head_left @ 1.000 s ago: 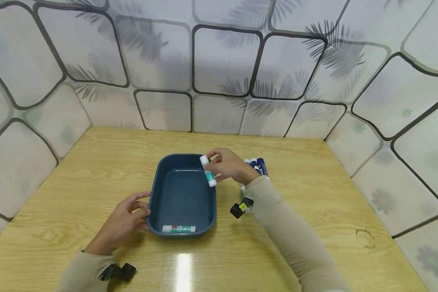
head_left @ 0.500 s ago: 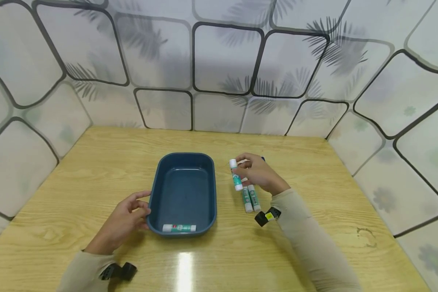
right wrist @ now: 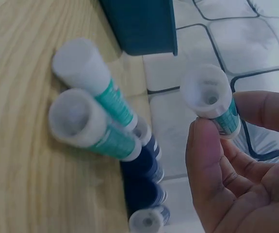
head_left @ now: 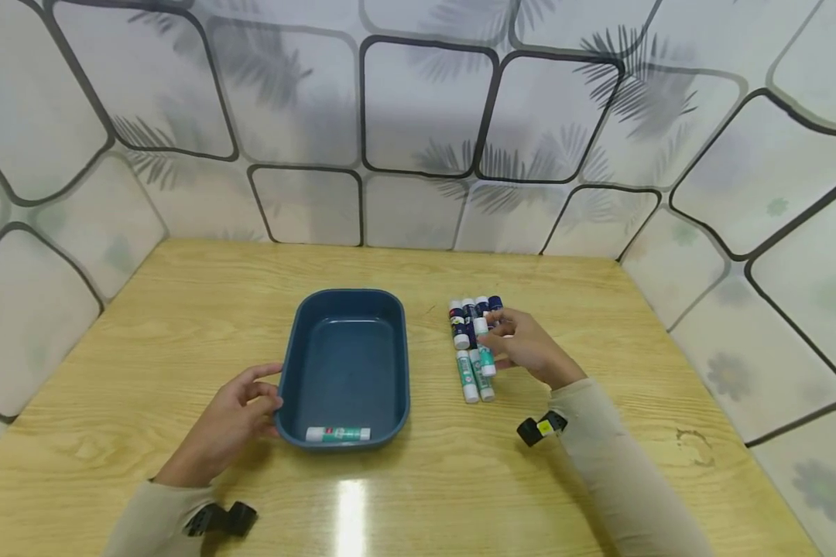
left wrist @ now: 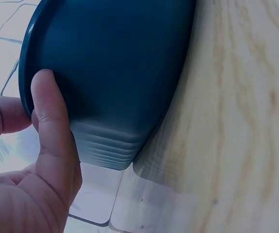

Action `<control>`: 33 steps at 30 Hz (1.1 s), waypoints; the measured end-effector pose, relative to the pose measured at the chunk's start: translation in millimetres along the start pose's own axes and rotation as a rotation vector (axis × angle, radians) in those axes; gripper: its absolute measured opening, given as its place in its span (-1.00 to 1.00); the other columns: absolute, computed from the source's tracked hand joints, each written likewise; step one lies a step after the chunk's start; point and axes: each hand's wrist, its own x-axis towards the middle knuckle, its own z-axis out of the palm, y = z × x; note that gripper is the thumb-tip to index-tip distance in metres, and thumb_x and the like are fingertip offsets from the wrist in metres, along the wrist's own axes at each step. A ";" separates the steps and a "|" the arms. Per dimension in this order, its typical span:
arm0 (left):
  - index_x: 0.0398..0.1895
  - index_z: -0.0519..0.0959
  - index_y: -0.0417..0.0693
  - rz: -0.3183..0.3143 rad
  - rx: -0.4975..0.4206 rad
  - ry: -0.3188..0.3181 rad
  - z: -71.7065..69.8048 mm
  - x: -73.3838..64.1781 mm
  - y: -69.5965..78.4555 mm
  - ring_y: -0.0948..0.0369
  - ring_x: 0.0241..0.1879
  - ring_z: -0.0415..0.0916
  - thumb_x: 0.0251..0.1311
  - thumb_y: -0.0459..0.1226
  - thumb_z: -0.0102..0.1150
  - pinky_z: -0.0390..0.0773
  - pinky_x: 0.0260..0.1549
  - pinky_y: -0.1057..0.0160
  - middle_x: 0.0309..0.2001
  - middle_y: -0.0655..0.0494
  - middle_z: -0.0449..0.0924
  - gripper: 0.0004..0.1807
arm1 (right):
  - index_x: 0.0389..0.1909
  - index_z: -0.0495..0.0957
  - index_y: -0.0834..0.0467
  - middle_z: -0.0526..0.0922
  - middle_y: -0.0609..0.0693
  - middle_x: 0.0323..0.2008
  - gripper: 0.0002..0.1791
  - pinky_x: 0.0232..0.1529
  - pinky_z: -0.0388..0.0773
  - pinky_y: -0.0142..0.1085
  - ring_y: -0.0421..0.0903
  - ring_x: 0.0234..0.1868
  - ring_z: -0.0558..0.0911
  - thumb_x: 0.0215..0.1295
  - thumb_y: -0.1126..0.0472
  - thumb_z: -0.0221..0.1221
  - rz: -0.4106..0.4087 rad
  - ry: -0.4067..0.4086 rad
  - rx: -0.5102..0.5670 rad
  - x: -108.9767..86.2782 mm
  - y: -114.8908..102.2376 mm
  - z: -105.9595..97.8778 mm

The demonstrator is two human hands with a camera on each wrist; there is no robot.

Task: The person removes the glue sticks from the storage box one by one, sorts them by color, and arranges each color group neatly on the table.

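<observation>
My right hand (head_left: 525, 348) pinches a white-and-green glue stick (head_left: 484, 348) between thumb and fingers, above a group of glue sticks. In the right wrist view, the held glue stick (right wrist: 212, 97) points its hollow white end at the camera. Two more green glue sticks (head_left: 466, 379) lie side by side on the table just below it. Behind them lie several dark blue glue sticks (head_left: 457, 317), partly covered by the hand. My left hand (head_left: 233, 422) touches the left rim of a dark blue bin (head_left: 406, 363), its thumb (left wrist: 52, 111) against the outer wall. One green glue stick (head_left: 337, 435) lies inside.
The bin stands on a light wooden table (head_left: 202, 309), left of the glue sticks. A patterned wall (head_left: 425, 108) closes off the back and both sides. A dark ring mark (head_left: 695, 447) shows at the table's right.
My right hand has moved right from above the bin's edge to over the glue sticks, still pinching the green one. The left hand stays at the rim.
</observation>
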 end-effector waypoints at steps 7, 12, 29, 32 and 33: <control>0.41 0.09 -0.32 -0.002 -0.016 -0.006 0.4 0.3 0.2 0.13 -0.37 0.53 0.32 -0.49 -0.11 0.66 -0.37 0.10 -0.17 -0.11 0.35 -0.42 | 0.26 0.24 0.31 0.45 0.27 0.01 -0.48 -0.20 0.64 -0.10 0.03 -0.18 0.57 0.37 0.22 0.15 0.044 0.017 -0.019 -5.2 15.3 -9.1; 0.42 0.07 -0.33 0.006 -0.031 -0.012 -0.5 1.2 -0.2 0.16 -0.37 0.51 0.32 -0.50 -0.11 0.65 -0.38 0.12 -0.18 -0.09 0.34 -0.41 | 0.27 0.23 0.29 0.45 0.27 0.03 -0.45 -0.24 0.65 -0.15 0.02 -0.18 0.58 0.36 0.21 0.17 0.097 0.025 -0.033 -4.9 27.1 -10.8; 0.41 0.06 -0.35 0.005 -0.052 -0.009 -1.3 1.4 -2.6 0.17 -0.38 0.51 0.31 -0.51 -0.10 0.65 -0.39 0.13 -0.19 -0.08 0.35 -0.40 | 0.25 0.25 0.32 0.51 0.24 -0.09 -0.45 -0.37 0.65 -0.19 -0.02 -0.35 0.60 0.34 0.20 0.20 0.139 0.015 -0.097 -1.8 46.6 -9.7; 0.41 0.06 -0.35 0.008 -0.048 -0.009 -1.0 1.2 -3.0 0.17 -0.38 0.51 0.31 -0.51 -0.11 0.65 -0.39 0.13 -0.19 -0.08 0.35 -0.40 | 0.24 0.25 0.31 0.51 0.22 -0.11 -0.46 -0.38 0.65 -0.19 -0.03 -0.36 0.60 0.35 0.21 0.19 0.140 0.010 -0.106 -1.5 46.4 -9.0; 0.41 0.06 -0.35 0.008 -0.046 -0.009 -1.0 1.2 -3.2 0.16 -0.38 0.52 0.32 -0.51 -0.11 0.65 -0.39 0.12 -0.19 -0.08 0.36 -0.40 | 0.24 0.25 0.32 0.52 0.21 -0.12 -0.46 -0.38 0.65 -0.20 -0.03 -0.36 0.60 0.35 0.21 0.19 0.139 0.009 -0.111 -1.1 46.2 -9.0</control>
